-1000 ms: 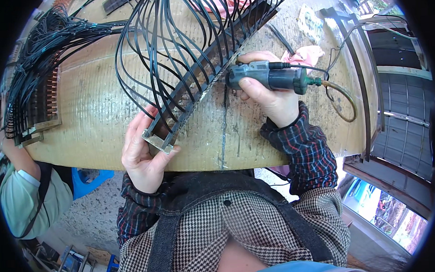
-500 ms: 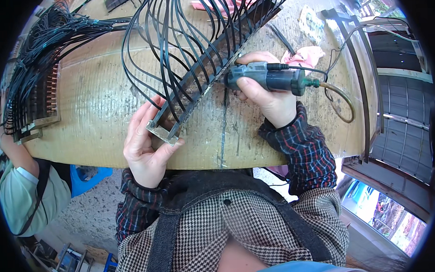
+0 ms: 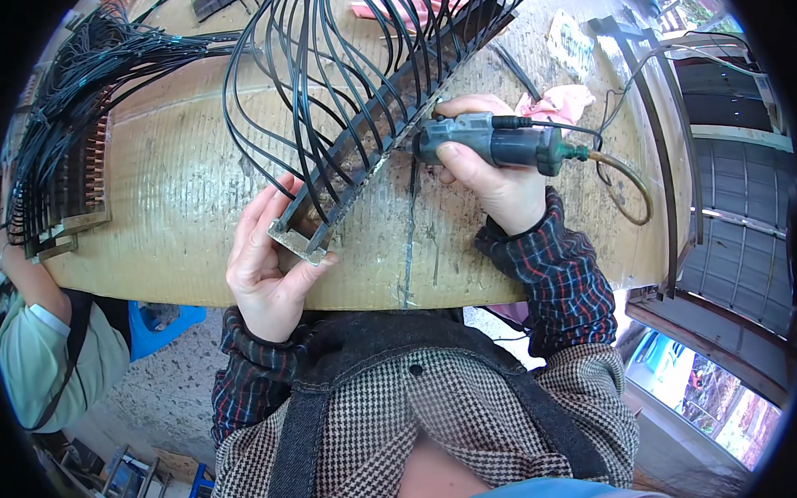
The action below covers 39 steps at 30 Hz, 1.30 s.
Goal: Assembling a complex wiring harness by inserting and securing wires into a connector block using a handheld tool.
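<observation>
A long dark channel-shaped rack [image 3: 385, 118] lies diagonally on the table, with a row of black cables [image 3: 301, 94] looping up out of it. My left hand [image 3: 272, 262] grips its near end, thumb on the end plate and fingers along the far-left side. In my right hand [image 3: 488, 171] is a dark cylindrical hand tool [image 3: 513, 145] with a grey block on top. A thin black cord and a brownish hose [image 3: 638, 188] run from its back end. The tool's front end is at the rack's right side; its tip, and any contact there, are hidden.
At the left, another cable-filled rack [image 3: 80, 185] with copper-coloured pins stands beside a co-worker's arm [image 3: 35, 275]. Pink cloths [image 3: 560, 105] lie on the worn table [image 3: 177, 204]. A dark metal rail [image 3: 667, 152] borders its right side; below the left edge is a blue plastic thing [image 3: 160, 332].
The tool and my right hand have shifted very slightly to the right. My left hand and the rack look unchanged.
</observation>
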Each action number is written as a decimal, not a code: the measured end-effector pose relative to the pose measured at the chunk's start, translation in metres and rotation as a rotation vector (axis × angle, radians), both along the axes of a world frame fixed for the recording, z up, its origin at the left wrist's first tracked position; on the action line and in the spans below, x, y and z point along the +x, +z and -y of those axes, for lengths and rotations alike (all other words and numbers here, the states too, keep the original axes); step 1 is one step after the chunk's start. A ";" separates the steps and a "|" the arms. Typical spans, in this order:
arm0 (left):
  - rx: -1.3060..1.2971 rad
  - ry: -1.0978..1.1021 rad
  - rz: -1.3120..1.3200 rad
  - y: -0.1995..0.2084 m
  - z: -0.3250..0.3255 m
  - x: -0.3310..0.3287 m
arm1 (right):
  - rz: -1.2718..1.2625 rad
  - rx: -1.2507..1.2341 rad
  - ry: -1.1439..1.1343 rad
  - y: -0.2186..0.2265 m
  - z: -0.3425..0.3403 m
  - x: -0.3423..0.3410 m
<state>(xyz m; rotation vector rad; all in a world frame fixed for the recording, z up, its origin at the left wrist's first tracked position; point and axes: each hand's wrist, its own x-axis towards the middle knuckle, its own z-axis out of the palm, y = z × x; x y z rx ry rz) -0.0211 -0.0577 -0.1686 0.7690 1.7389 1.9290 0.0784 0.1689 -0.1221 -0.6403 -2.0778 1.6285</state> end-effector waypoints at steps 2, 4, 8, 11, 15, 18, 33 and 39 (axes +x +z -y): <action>0.028 -0.002 -0.021 0.000 0.000 0.000 | 0.004 0.017 0.006 0.001 0.000 0.000; 0.015 0.000 -0.003 0.001 0.000 0.000 | -0.011 0.014 0.014 0.003 0.001 0.000; -0.017 -0.002 0.025 0.002 0.000 -0.001 | -0.057 0.024 0.040 0.001 0.003 0.000; -0.031 -0.008 0.005 0.003 0.000 -0.001 | -0.087 0.063 0.072 -0.001 0.003 -0.001; -0.010 -0.006 -0.008 0.004 -0.002 0.000 | -0.077 0.247 0.128 -0.002 0.000 -0.003; -0.007 -0.005 0.006 0.003 -0.001 0.000 | -0.068 0.274 0.133 -0.001 0.000 -0.003; 0.000 -0.009 0.062 0.004 -0.004 0.000 | -0.087 0.179 0.090 0.001 0.001 -0.002; -0.003 -0.010 -0.020 0.006 -0.012 -0.003 | -0.025 0.015 0.010 0.002 0.004 0.001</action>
